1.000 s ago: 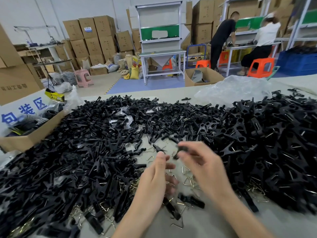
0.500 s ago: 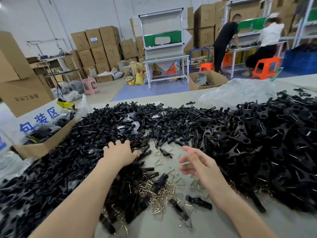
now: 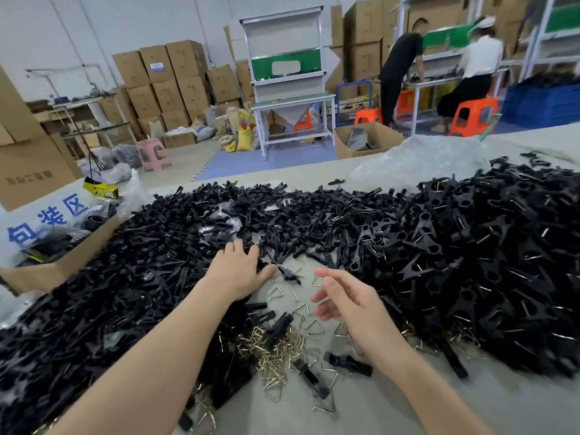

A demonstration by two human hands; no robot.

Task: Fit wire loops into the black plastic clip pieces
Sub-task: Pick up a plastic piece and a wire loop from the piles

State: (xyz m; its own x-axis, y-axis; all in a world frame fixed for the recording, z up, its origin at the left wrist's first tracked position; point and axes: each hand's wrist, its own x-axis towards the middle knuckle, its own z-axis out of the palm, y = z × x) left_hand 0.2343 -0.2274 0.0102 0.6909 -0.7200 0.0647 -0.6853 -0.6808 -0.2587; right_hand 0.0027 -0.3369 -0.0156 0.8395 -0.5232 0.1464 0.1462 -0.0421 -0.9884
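The black clip pieces [image 3: 470,262] lie in a broad heap that spans the surface [image 3: 423,409] from its left edge to its right edge, leaving a bare patch at the middle of the near edge. In that patch the wire loops [image 3: 274,353], brass-coloured triangles, lie in a tangled pile, with single ones strewn toward the far edge.

The left hand [image 3: 238,271] rests palm down on the heap where it borders the patch. Its grip is spread, thumb out to the right, fingertips sunk among the pieces. The right hand [image 3: 345,301] hovers over the patch, just right of the strewn loops. Its grip is loosely spread and holds nothing.

Three pieces lie apart from the heap. The piece on the pile [image 3: 279,329] has its long axis running from near-left to far-right. The slanted piece [image 3: 310,376], closer to the near edge, runs from far-left to near-right. The short piece [image 3: 346,362], just beside it, lies almost parallel to the near edge. Which end of each is the tip cannot be told.

A cardboard box [image 3: 62,262] stands at the left edge, and a clear plastic bag [image 3: 423,158] lies at the far edge.
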